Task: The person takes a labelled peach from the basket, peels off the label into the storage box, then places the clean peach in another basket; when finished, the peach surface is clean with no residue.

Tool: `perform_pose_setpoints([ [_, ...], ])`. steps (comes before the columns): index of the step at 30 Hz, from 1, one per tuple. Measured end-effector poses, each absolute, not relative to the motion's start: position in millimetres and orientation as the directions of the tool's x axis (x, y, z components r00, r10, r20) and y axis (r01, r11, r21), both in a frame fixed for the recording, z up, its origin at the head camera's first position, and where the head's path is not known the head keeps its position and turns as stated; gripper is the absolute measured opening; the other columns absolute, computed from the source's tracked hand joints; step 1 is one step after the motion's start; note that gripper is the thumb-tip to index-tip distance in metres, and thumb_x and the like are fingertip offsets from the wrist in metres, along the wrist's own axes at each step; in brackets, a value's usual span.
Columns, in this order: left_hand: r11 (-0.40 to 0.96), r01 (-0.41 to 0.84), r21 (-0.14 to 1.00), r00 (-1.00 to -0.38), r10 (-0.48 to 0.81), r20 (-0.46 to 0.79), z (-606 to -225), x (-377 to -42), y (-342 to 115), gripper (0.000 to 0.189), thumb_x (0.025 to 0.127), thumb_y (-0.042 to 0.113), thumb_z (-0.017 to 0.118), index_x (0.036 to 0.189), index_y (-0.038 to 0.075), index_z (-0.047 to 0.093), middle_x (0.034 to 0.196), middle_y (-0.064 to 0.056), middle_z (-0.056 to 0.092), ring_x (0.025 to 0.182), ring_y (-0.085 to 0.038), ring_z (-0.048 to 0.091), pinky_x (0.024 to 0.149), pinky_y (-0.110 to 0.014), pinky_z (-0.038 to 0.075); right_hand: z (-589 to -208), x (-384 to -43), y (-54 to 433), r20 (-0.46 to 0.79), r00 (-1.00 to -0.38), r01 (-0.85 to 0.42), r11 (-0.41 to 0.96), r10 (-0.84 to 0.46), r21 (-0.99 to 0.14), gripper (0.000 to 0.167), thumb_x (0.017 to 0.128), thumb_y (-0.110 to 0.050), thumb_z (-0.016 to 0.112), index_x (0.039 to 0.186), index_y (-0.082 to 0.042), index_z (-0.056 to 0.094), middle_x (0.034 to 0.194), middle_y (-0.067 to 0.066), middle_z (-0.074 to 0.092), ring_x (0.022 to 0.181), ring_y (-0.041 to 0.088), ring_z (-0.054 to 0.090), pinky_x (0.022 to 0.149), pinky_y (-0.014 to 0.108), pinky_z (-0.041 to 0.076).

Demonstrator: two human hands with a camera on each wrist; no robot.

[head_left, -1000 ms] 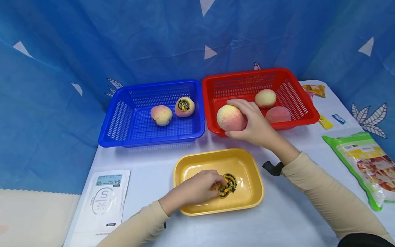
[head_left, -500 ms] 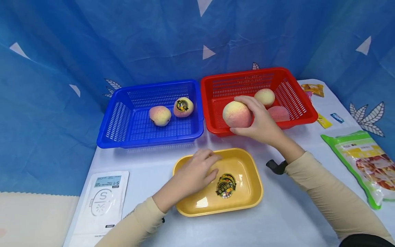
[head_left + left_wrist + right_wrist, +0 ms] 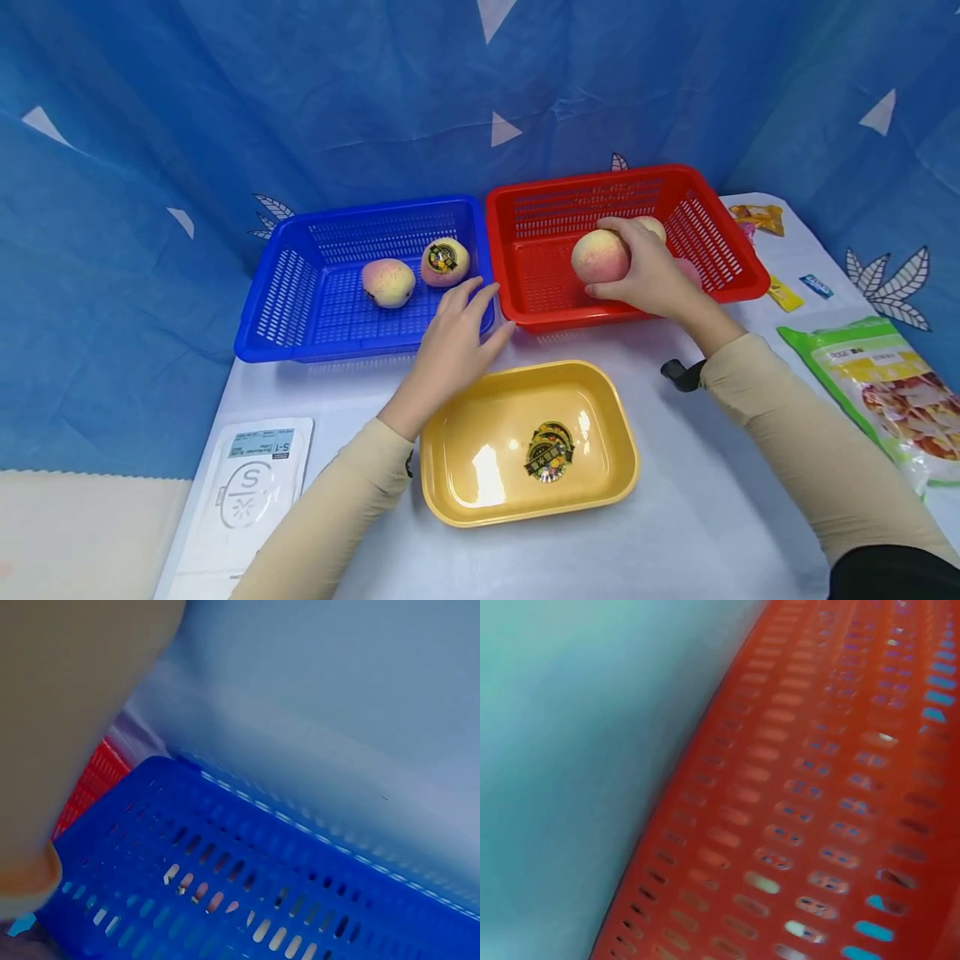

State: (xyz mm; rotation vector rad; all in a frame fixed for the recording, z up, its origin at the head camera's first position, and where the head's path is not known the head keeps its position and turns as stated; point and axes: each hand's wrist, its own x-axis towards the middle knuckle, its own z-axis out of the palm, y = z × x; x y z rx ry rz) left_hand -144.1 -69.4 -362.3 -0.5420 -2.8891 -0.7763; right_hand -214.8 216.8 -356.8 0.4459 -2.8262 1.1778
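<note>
My right hand (image 3: 648, 271) grips a pink-and-yellow peach (image 3: 598, 257) over the red basket (image 3: 542, 287). Behind that hand, two more peaches lie in the basket, a pale one (image 3: 652, 227) and a pink one (image 3: 689, 272), both partly hidden. My left hand (image 3: 453, 343) reaches over the near right corner of the blue basket (image 3: 341, 345), fingers spread and holding nothing. Inside the blue basket are a plain peach (image 3: 388, 283) and a peach with a round black sticker (image 3: 446, 261). The right wrist view shows mostly the red slotted wall (image 3: 750, 795).
A yellow tray (image 3: 480, 514) in front holds overlapping round black-and-gold stickers (image 3: 550, 452). To the left lies a white flat packet (image 3: 247, 500). On the right are a green-edged food bag (image 3: 885, 383) and small wrapped snacks (image 3: 786, 294). A blue curtain (image 3: 375, 100) hangs behind.
My left hand has left the stickers in the yellow tray and moved up to the blue basket's corner. My right hand has carried the peach rightward and farther over the red basket.
</note>
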Motion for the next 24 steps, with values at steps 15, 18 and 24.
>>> perform_pose_setpoints([
  [15, 0.834, 0.341, 0.434, -0.94, 0.315, 0.132, -372.4, -153.4, -57.7, 0.063, 0.097, 0.047, 0.058, 0.148, 0.011, 0.047, 0.157, -0.013, 0.038, 0.147, -0.03, 0.034, 0.118, -0.049, 0.035, -370.8, -255.1, 215.7, -0.094, -0.951, -0.204, 0.825, -0.295, -0.527, 0.083, 0.074, -0.018, 0.086, 0.143, -0.004, 0.042, 0.141, 0.021, 0.049, 0.127, 0.038, 0.047, 0.111, 0.06, 0.038],
  [18, 0.834, 0.343, 0.433, -0.939, 0.318, 0.131, -373.1, -154.1, -58.1, 0.063, 0.097, 0.048, 0.058, 0.148, 0.012, 0.047, 0.157, -0.013, 0.038, 0.147, -0.03, 0.034, 0.119, -0.048, 0.034, -372.4, -259.2, 213.8, -0.113, -0.949, -0.203, 0.843, -0.295, -0.498, 0.085, 0.073, -0.018, 0.087, 0.143, -0.001, 0.041, 0.141, 0.022, 0.049, 0.127, 0.039, 0.046, 0.112, 0.06, 0.036],
  [24, 0.828, 0.352, 0.437, -0.935, 0.328, 0.131, -371.3, -154.8, -58.0, 0.063, 0.097, 0.048, 0.058, 0.148, 0.012, 0.048, 0.157, -0.012, 0.039, 0.147, -0.03, 0.034, 0.119, -0.048, 0.034, -374.3, -261.7, 213.4, -0.172, -0.946, -0.167, 0.87, -0.274, -0.464, 0.089, 0.074, -0.019, 0.087, 0.146, 0.0, 0.038, 0.143, 0.024, 0.047, 0.129, 0.04, 0.044, 0.114, 0.06, 0.034],
])
